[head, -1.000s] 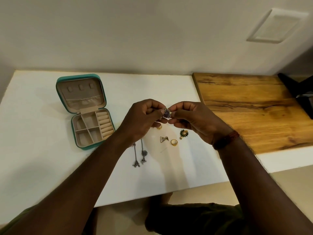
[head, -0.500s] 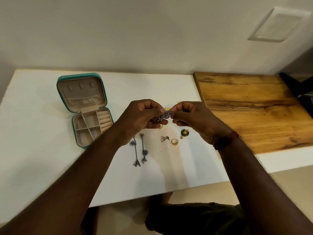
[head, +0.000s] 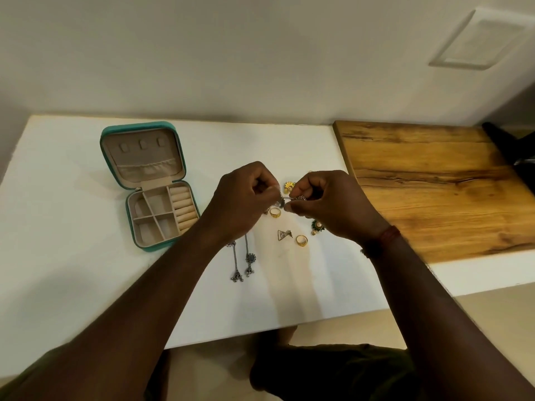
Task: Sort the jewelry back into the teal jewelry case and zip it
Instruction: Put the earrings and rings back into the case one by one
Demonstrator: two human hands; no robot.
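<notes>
One teal jewelry case (head: 153,248) lies open at centre left. On the white worktop (head: 72,227) lie two long silver drop earrings (head: 249,260), two gold rings (head: 275,212), one silver triangular piece (head: 283,235), one green-and-gold earring (head: 317,226) and one gold fan-shaped piece (head: 289,186). The left hand (head: 240,201) and right hand (head: 330,206) pinch one small silver piece (head: 296,198). One wooden board (head: 428,186) lies at right.

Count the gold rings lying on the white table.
2. One gold ring lies between the left hand and right hand; the other ring lies nearer, right of the silver triangular piece. Hands may hide more.
</notes>
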